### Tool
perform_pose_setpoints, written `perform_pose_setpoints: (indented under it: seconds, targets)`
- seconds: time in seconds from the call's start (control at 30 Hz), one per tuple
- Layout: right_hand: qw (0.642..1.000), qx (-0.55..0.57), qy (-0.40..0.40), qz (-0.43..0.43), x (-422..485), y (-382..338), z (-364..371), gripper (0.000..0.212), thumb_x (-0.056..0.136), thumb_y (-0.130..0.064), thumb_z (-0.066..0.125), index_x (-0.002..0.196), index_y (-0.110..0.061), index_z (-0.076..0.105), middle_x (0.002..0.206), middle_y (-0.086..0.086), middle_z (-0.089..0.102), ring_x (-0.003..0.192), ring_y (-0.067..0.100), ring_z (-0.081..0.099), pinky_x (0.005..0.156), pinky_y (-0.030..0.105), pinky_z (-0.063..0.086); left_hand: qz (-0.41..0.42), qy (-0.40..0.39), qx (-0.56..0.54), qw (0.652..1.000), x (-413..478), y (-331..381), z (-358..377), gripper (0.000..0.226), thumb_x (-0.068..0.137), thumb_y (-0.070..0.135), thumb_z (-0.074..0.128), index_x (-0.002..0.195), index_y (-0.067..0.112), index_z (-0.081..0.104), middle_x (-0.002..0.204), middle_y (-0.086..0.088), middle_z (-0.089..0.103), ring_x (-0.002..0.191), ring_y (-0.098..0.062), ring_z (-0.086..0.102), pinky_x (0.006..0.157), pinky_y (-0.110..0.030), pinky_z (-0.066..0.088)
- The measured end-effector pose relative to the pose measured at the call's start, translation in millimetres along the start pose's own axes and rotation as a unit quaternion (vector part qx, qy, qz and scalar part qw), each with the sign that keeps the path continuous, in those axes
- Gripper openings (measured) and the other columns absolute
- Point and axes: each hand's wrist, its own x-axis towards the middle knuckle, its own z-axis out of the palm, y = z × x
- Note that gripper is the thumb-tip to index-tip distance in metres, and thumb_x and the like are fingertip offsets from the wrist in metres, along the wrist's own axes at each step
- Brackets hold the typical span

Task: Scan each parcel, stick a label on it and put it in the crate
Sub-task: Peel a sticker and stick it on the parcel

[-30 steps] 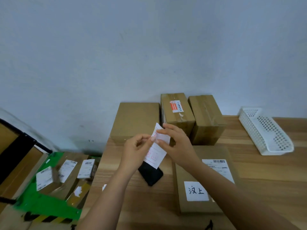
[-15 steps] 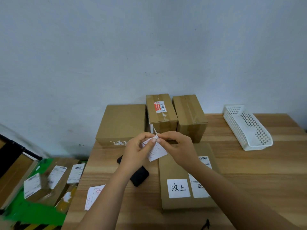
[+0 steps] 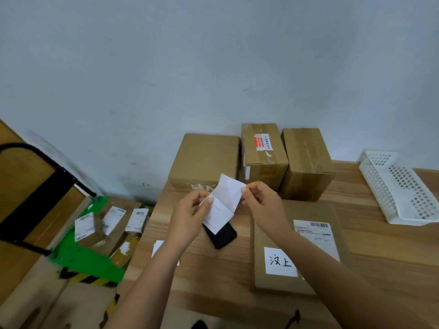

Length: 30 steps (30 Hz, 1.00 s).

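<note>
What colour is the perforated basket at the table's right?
White; the perforated plastic basket shows best in the head view.

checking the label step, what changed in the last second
The right grip has pulled one layer of the label rightward, away from the left grip, which still pinches the other layer; earlier both pinched one corner together. The flat parcel, phone and boxes stayed put.
</note>
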Motion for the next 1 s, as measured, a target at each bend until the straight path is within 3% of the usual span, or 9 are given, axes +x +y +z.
perform_pose_setpoints:
  seconds: [0.07,0.2,0.5,0.67,0.83,1.0]
  targets:
    - [1.000,0.007,-0.012,0.019,2.2,4.1,17.2,0.010,0.095,-0.025,0.058,0.088,-0.019,0.062,0.083,-0.004,0.069,0.078,0.010,0.066,0.076,0.039,0.057,-0.032,0.031,0.015,0.999,-5.8,-16.3,-16.5,0.007,0.095,0.022,0.060,0.092,0.026,0.065,0.088,0.017,0.068,0.087,0.002,0.063,0.073,-0.018,0.051]
    - [0.998,-0.002,-0.036,0.043,4.6,12.0,54.2,0.011,0.095,-0.024,0.058,0.086,-0.019,0.063,0.081,-0.003,0.070,0.078,0.012,0.067,0.078,0.045,0.057,-0.122,0.073,0.043,0.989,-19.0,-63.4,-50.4,0.008,0.094,0.033,0.059,0.098,0.029,0.065,0.095,0.015,0.069,0.091,0.000,0.064,0.077,-0.031,0.056]
    - [0.989,-0.095,-0.073,0.090,1.9,34.9,106.5,0.012,0.096,-0.026,0.056,0.085,-0.027,0.058,0.084,-0.011,0.066,0.080,0.010,0.065,0.074,0.035,0.054,-0.237,0.101,0.094,0.962,-53.3,-156.1,-81.3,0.009,0.094,0.031,0.059,0.095,0.023,0.063,0.090,0.007,0.067,0.088,-0.011,0.064,0.075,-0.033,0.053]
    - [0.984,-0.127,-0.063,0.107,-1.9,43.4,110.4,0.013,0.096,-0.026,0.056,0.084,-0.024,0.058,0.078,-0.005,0.065,0.074,0.011,0.063,0.067,0.029,0.051,-0.261,0.083,0.124,0.954,-51.8,-173.9,-78.8,0.011,0.094,0.031,0.059,0.101,0.023,0.061,0.095,0.006,0.063,0.091,-0.014,0.060,0.063,-0.024,0.041]
    - [0.983,-0.132,-0.064,0.113,-3.1,46.4,108.4,0.012,0.097,-0.026,0.056,0.087,-0.021,0.060,0.077,-0.003,0.066,0.075,0.016,0.065,0.071,0.034,0.054,-0.184,0.050,0.186,0.964,-45.4,-182.7,-82.9,0.030,0.092,0.027,0.060,0.122,0.020,0.058,0.110,0.007,0.061,0.102,-0.012,0.057,0.083,-0.031,0.048]
    - [0.985,-0.124,-0.066,0.099,-4.5,39.5,103.8,0.012,0.096,-0.026,0.055,0.087,-0.021,0.060,0.077,0.000,0.065,0.075,0.017,0.063,0.072,0.034,0.054,-0.059,0.027,0.226,0.972,-29.0,-152.2,-73.4,0.025,0.093,0.024,0.058,0.117,0.016,0.061,0.111,0.003,0.061,0.102,-0.012,0.054,0.084,-0.024,0.040]
